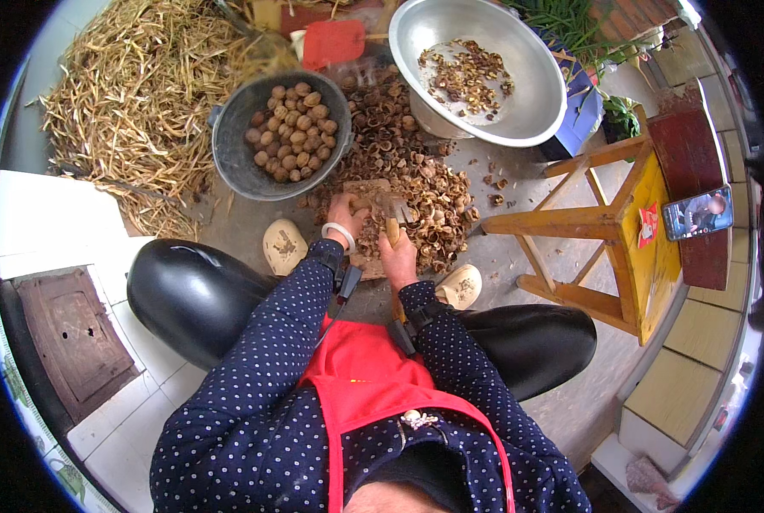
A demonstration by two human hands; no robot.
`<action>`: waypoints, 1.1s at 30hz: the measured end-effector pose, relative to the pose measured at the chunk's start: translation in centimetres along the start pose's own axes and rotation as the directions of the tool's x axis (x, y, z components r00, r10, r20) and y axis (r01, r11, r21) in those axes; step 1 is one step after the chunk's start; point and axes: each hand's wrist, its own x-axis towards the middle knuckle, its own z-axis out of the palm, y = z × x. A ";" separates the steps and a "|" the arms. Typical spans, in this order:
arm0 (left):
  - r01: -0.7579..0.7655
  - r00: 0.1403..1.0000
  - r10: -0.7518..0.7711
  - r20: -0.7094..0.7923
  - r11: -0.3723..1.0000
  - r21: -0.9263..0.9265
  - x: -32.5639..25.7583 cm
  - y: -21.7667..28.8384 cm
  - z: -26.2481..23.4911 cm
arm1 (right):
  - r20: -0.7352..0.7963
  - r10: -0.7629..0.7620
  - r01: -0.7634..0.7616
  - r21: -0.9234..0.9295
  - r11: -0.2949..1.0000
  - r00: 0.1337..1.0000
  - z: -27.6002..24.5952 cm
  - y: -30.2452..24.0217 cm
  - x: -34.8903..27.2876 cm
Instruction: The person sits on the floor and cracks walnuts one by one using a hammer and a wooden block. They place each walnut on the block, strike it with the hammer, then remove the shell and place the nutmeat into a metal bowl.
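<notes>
While the person sits low with knees apart, both hands meet over a small wooden block (366, 190) on the concrete floor between the feet. The left hand (345, 214), a pale bangle on its wrist, is clenched on something small pressed against the block; what it pinches is too small to make out. The right hand (396, 253) has its grip closed round the wooden handle of a small hammer (390, 214), whose head lies over the block just beside the left fingers.

Right behind the block spreads a heap of broken walnut shells (416, 171), reaching toward the far side of the floor. At the heap's far left stands a dark grey basin (228, 145) filled with whole walnuts (292, 130). At its far right a large shiny metal bowl (536, 103) holds a thin layer of shelled kernels (466, 75). A mound of dry straw-coloured pods (134, 94) fills the far left corner of the floor. To the right stands a wooden stool (604, 224) with a yellow top, and beyond it a phone (698, 212) leans against a dark red box (698, 150).
</notes>
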 end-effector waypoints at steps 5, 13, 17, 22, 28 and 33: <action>0.033 0.999 -0.033 0.005 0.996 -0.081 0.2 -1.8 0.6 | -0.015 -0.036 0.036 0.008 0.999 0.999 0.4 0.3 0.3; -0.103 0.995 0.102 0.019 0.993 0.058 0.0 -1.4 1.1 | -0.003 -0.029 0.029 -0.050 0.998 1.000 0.8 0.6 0.3; -0.090 0.996 0.088 0.034 0.993 0.076 0.3 -1.9 1.5 | 0.034 -0.080 0.081 -0.021 0.996 0.996 0.8 0.1 0.0; -0.081 0.996 0.077 0.046 0.993 0.083 0.4 -2.1 1.6 | 0.042 -0.170 0.175 -0.132 0.976 0.984 1.8 0.0 -0.2; -0.013 0.998 0.010 0.059 0.998 0.055 0.4 -1.8 1.5 | -0.003 -0.139 0.139 -0.016 0.990 0.990 1.6 0.4 0.0; -0.167 0.986 0.166 -0.027 0.986 -0.007 -0.3 -1.3 1.3 | -0.034 -0.119 0.118 -0.009 0.993 0.992 0.3 -1.1 -0.6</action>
